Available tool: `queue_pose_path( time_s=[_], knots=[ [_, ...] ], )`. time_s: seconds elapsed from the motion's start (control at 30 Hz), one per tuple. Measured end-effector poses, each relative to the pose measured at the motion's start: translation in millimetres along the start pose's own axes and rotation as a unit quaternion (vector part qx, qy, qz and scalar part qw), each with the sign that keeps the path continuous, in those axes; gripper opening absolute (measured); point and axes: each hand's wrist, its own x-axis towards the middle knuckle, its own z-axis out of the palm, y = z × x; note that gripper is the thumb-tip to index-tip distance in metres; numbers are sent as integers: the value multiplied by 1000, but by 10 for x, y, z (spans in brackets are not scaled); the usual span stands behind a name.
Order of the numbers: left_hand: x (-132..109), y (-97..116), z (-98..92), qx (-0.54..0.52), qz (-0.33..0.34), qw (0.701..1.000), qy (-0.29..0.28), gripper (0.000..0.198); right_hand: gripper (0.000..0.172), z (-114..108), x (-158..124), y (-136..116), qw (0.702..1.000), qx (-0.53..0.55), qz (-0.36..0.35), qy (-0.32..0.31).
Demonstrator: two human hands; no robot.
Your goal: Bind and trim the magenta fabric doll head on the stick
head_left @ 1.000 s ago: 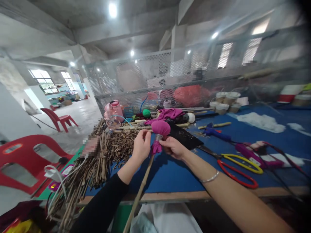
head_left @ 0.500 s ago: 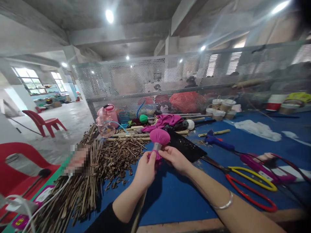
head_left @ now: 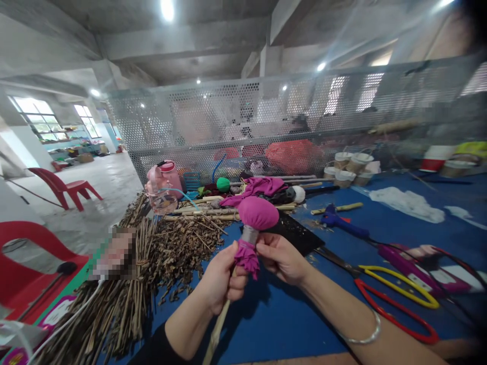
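Observation:
A wooden stick (head_left: pixel 217 332) carries a round head of stretched magenta cloth (head_left: pixel 258 213). Grey binding (head_left: pixel 249 235) circles the neck, and below it hangs a gathered cloth skirt (head_left: pixel 247 257). My left hand (head_left: pixel 217 279) is closed round the stick beneath the head, thumb at the skirt. At the neck's right side, my right hand (head_left: pixel 281 256) is closed with thumb and fingertips together, touching the edge of the binding and skirt; whatever is pinched there is too small to make out. The head tilts up and slightly right above the blue table (head_left: pixel 281 324).
Long-handled scissors (head_left: pixel 399 286) lie to the right, beside a purple tool (head_left: pixel 411 268) and a blue glue gun (head_left: pixel 344 221). Dried stalks (head_left: pixel 125 299) heap up on the left. Behind are magenta cloth (head_left: pixel 258 190), a pink jug (head_left: pixel 163 187), paper cups (head_left: pixel 352 165) and a perforated metal screen (head_left: pixel 213 116).
The cloth head has come closer and leans more to the right. My left fingers now wrap the stick lower, leaving more of the skirt showing. My right hand stays by the neck.

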Motion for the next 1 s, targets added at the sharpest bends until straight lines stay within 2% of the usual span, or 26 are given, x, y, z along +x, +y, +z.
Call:
queue_pose_path(
  time_s=[0.1, 0.23, 0.3, 0.33, 0.37, 0.43, 0.47, 0.53, 0.63, 0.77, 0.87, 1.0],
  knots=[
    [36, 37, -86, -71, -85, 993, -43, 45, 46, -6, 74, -35, 1000, -6, -1, -14],
    [95, 76, -203, -131, -149, 976, -88, 29, 51, -10, 203, -83, 993, -37, 53, -97],
    [131, 51, -231, -112, -168, 976, -85, 26, 51, -9, 231, -56, 993, -19, 61, -99],
    [152, 29, -236, -86, -166, 981, -59, 27, 50, -12, 233, -32, 995, -11, 53, -80],
    [173, 5, -234, -55, -149, 987, -19, 31, 49, -20, 231, -7, 998, -7, 39, -55],
    [202, -32, -212, -12, -70, 996, 60, 40, 46, -44, 218, 31, 1000, -11, 13, -17],
    [205, -40, -193, -7, -26, 996, 83, 45, 45, -56, 210, 38, 1000, -16, 6, -11],
    [184, -34, -136, -9, 19, 996, 81, 55, 44, -70, 197, 32, 1000, -29, -3, -10],
    [114, -18, -25, 59, 22, 996, 61, 63, 43, -40, 187, 10, 999, -49, 1, -14],
    [71, -55, 79, 158, 70, 970, 168, 52, 45, 36, 203, 21, 997, -71, 1, -23],
    [86, -58, 69, 157, 69, 964, 202, 46, 46, 24, 222, 43, 994, -111, -24, -6],
    [93, 11, -16, 107, 72, 975, 181, 42, 42, -47, 227, 44, 990, -136, -41, 5]
  ],
)
